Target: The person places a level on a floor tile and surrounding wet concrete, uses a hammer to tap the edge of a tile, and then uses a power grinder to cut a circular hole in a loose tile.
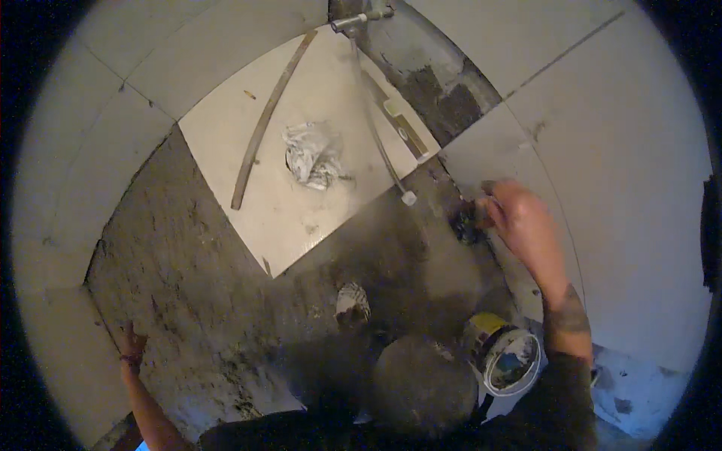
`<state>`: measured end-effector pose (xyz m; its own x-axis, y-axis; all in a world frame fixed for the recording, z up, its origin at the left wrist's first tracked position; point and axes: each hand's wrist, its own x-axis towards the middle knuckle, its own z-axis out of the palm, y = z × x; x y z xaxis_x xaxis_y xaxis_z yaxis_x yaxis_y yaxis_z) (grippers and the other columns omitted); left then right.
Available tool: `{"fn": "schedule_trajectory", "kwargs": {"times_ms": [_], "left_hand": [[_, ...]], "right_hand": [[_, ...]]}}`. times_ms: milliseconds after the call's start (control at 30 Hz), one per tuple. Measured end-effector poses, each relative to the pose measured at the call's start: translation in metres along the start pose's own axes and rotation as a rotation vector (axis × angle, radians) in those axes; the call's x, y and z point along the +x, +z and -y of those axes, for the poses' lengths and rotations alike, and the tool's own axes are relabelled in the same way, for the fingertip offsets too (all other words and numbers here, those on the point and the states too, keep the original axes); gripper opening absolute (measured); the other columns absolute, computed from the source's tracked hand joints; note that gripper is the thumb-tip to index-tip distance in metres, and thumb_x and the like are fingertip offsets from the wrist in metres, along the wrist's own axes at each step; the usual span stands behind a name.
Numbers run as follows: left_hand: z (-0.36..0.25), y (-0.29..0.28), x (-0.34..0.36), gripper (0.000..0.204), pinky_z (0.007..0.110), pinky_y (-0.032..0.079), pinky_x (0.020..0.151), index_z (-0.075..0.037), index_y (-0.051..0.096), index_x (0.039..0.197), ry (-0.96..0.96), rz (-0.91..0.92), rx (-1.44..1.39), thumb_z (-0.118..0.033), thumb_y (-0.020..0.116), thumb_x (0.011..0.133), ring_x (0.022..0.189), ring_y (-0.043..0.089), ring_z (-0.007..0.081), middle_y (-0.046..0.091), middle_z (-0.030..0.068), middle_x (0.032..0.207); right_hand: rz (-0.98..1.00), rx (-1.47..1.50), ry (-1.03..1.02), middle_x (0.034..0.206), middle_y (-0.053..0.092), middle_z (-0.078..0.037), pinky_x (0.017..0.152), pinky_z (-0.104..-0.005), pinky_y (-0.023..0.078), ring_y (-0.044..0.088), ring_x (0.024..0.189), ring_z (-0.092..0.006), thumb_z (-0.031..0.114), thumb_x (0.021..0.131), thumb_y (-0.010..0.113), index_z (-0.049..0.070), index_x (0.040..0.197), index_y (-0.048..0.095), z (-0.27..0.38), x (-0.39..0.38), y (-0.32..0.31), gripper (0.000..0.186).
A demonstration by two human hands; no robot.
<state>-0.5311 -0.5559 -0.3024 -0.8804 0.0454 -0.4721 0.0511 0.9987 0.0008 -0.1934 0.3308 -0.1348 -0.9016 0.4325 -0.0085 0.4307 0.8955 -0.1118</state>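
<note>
My right hand [513,210] is closed at the foot of the right wall, where the light tiles meet the grey floor. Its fingers grip a small dark object [468,223], whose kind I cannot make out. Over at the far left, my left hand [133,346] rests by the lower edge of the left wall, fingers stretched out and nothing visible in them. Between the hands lies the rough, mortar-smeared floor [226,301]. Beside my right forearm stands a small bucket [515,361] with a white rim, a yellow patch and greyish contents.
A large cream tile [226,128] covers the far corner. On it lie a long wooden strip [271,120], crumpled whitish plastic [312,154] and a narrow box [404,129]. A flexible hose [374,124] hangs from a metal valve [361,19]. My shoe [352,302] shows below.
</note>
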Motion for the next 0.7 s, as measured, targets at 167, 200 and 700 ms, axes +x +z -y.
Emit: {"fn": "schedule_trajectory", "kwargs": {"times_ms": [167,200,700], "left_hand": [[0.042,0.039,-0.088,0.062,0.038,0.038,0.099,-0.005,0.036,0.137,-0.174,0.113,-0.079,-0.018,0.063,0.082,0.128,0.039,0.0297,0.041,0.0193,0.137],[0.040,0.053,-0.106,0.062,0.038,0.038,0.099,-0.004,0.036,0.137,-0.194,0.137,-0.098,-0.018,0.063,0.082,0.128,0.039,0.0297,0.041,0.0193,0.138],[0.020,0.127,-0.202,0.064,0.038,0.037,0.100,-0.003,0.034,0.137,-0.302,0.271,-0.211,-0.022,0.063,0.083,0.127,0.039,0.0297,0.039,0.0192,0.139]], "right_hand": [[-0.157,0.117,-0.021,0.092,0.060,-0.017,0.074,-0.0438,0.049,0.058,0.090,-0.0357,0.022,0.077,0.064,0.008,0.100,0.061,-0.023,0.103,0.113,0.027],[-0.197,0.141,-0.025,0.091,0.060,-0.017,0.075,-0.0436,0.049,0.059,0.090,-0.0355,0.025,0.076,0.065,0.009,0.100,0.061,-0.031,0.121,0.140,0.030],[-0.009,0.156,0.312,0.085,0.065,-0.021,0.072,-0.0486,0.050,0.062,0.082,-0.0407,0.028,0.072,0.069,0.003,0.097,0.056,-0.044,0.176,0.229,0.038]]}}
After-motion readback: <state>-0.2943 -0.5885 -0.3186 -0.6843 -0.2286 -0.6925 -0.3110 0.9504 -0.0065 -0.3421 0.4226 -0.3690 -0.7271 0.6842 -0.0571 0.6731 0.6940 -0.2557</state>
